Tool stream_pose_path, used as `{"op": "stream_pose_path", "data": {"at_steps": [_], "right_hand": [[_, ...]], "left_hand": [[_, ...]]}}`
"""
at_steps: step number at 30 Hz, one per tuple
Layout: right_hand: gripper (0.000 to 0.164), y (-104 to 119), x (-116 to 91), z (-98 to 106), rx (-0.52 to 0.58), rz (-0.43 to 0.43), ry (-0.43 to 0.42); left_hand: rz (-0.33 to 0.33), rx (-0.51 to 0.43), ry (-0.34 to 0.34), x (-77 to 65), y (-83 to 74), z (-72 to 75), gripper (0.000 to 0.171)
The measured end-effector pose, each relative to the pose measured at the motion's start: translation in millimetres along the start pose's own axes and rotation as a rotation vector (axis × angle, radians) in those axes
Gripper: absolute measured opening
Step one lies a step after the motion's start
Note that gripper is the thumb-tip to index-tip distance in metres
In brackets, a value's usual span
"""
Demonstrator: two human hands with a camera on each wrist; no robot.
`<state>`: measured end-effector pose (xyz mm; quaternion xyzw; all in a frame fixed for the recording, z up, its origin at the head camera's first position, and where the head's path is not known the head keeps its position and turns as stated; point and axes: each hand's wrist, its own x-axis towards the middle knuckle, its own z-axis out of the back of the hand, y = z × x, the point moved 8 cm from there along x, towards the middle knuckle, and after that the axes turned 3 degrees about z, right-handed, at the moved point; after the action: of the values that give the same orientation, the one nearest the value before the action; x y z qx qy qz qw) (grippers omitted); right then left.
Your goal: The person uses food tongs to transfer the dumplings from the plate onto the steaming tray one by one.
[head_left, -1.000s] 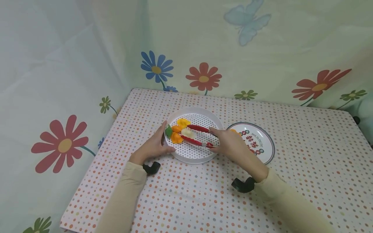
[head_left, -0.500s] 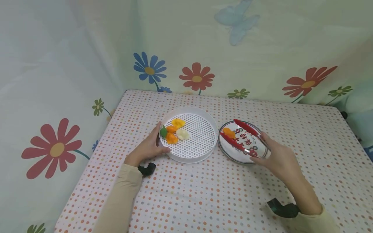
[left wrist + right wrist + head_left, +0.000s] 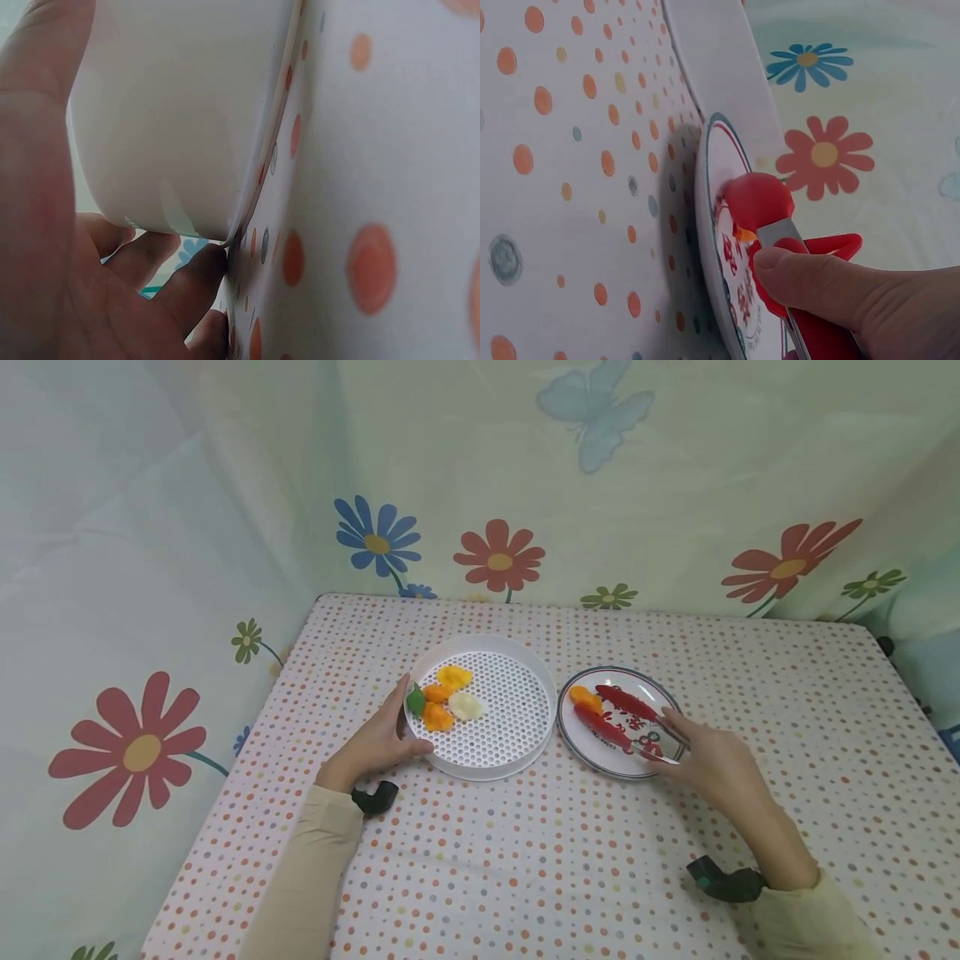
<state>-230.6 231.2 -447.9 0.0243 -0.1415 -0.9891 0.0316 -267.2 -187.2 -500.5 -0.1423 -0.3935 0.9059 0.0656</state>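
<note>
My left hand (image 3: 378, 739) grips the left side of a round white steamer tray (image 3: 491, 772) with a perforated base, thumb in front and fingers round its wall (image 3: 172, 112). In the tray's left part lie dumpling-shaped pieces: a yellow one (image 3: 454, 677), two orange ones (image 3: 438, 717), a green one (image 3: 416, 700) and a white one (image 3: 467, 707). My right hand (image 3: 720, 764) holds red-tipped metal tongs (image 3: 630, 703) over a printed plate (image 3: 600, 760). The tongs' tips reach an orange dumpling-shaped piece (image 3: 583, 697) at the plate's left, one on either side of it.
Plate and tray stand side by side, their rims close together, on a table with a dotted cloth (image 3: 480, 860). A flower-printed curtain (image 3: 667, 510) hangs behind the table and along its left.
My right hand has carried the tongs from the tray rightward over the plate, then lowered them to the orange piece. The white piece stays in the tray. My left hand keeps its grip.
</note>
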Motion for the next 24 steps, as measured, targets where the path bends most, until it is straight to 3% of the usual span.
{"op": "stream_pose_path", "data": {"at_steps": [2,6,11,15,19,21,24], "right_hand": [[0.094,-10,7,-11,0.003,-0.016,0.027],[0.091,-29,17,-28,-0.028,-0.007,-0.009],[0.088,-26,12,-24,-0.03,-0.002,-0.048],[0.083,-2,-10,4,-0.011,0.001,-0.065],[0.081,34,-24,37,0.002,0.094,-0.147],[0.081,61,-20,47,-0.012,0.178,-0.178],[0.078,102,-1,48,-0.043,0.305,-0.148]], "left_hand": [[0.0,0.003,-0.003,0.2,0.5,0.0,0.121],[0.004,0.0,-0.006,0.9,0.4,0.2,0.122],[0.003,0.002,-0.013,1.9,-0.7,0.1,0.123],[-0.004,0.002,0.008,2.0,-2.3,-3.2,0.123],[-0.016,0.004,0.025,1.3,-3.2,-3.9,0.123],[-0.021,0.001,0.013,1.2,-2.4,-2.0,0.122],[-0.013,-0.013,-0.009,1.4,0.9,-1.7,0.122]]}}
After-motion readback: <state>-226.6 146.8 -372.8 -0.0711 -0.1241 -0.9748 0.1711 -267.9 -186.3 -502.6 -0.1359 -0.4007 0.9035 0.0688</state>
